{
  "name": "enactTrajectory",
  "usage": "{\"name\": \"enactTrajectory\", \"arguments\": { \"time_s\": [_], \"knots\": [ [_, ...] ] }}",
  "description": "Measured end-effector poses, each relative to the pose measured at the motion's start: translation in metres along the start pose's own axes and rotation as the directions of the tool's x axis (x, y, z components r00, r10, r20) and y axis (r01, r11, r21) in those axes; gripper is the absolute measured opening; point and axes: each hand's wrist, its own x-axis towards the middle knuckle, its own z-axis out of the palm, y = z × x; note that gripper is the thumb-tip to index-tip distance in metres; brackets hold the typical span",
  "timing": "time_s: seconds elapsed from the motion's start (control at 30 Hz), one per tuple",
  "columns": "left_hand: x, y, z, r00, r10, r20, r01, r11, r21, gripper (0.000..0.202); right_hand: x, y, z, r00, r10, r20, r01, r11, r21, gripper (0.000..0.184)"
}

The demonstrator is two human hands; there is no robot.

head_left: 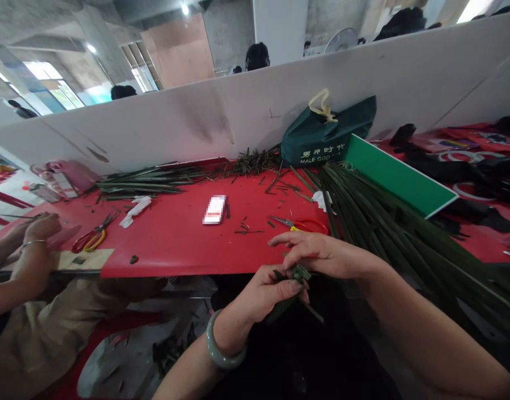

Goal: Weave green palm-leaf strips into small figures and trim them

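My left hand (271, 291) is closed around a small folded piece of green leaf (300, 273), its thumb pressed on the front. Narrow leaf ends stick out below the grip. My right hand (325, 254) arches over the same piece from the right, with fingers apart and reaching toward the left hand's knuckles. Whether its thumb touches the leaf is hidden. Just beyond the right hand lie pliers with red and yellow handles (309, 225) on the red table cover (175, 244). Long green leaf strips (363, 205) spread at the right, next to my right forearm.
A phone (214, 210) with a blurred screen lies mid-table. Leaf strips (150, 182) and dry scraps (255, 162) line the back, beside a dark green bag (328, 130) and a green board (400, 175). At left, a co-worker's hands (42, 225) are near scissors (94, 234). A white partition (175, 122) stands behind.
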Motion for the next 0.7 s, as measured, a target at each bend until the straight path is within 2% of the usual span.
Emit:
{"name": "enactTrajectory", "arguments": {
  "time_s": [0.13, 0.3, 0.43, 0.6, 0.7],
  "knots": [
    [0.001, -0.003, -0.002, 0.996, 0.031, -0.089, -0.033, 0.999, -0.012, 0.017, -0.002, 0.006, 0.003, 0.994, 0.027, -0.103, -0.033, 0.998, -0.055, 0.018],
    [0.004, -0.006, -0.004, 0.979, 0.058, -0.196, -0.059, 0.998, 0.004, 0.015, -0.008, 0.007, 0.006, 0.977, 0.12, -0.174, -0.151, 0.972, -0.178, 0.018],
    [0.006, -0.008, -0.005, 0.964, 0.081, -0.254, -0.078, 0.997, 0.022, 0.015, -0.007, 0.005, 0.008, 0.97, 0.123, -0.209, -0.175, 0.951, -0.255, 0.015],
    [0.009, -0.008, -0.005, 0.946, 0.09, -0.312, -0.088, 0.996, 0.022, 0.017, -0.006, 0.008, 0.01, 0.95, 0.147, -0.274, -0.215, 0.947, -0.24, 0.014],
    [0.011, -0.007, -0.004, 0.932, 0.12, -0.342, -0.137, 0.99, -0.028, 0.022, -0.006, 0.009, 0.009, 0.953, 0.183, -0.242, -0.225, 0.961, -0.16, 0.019]
  ]
}}
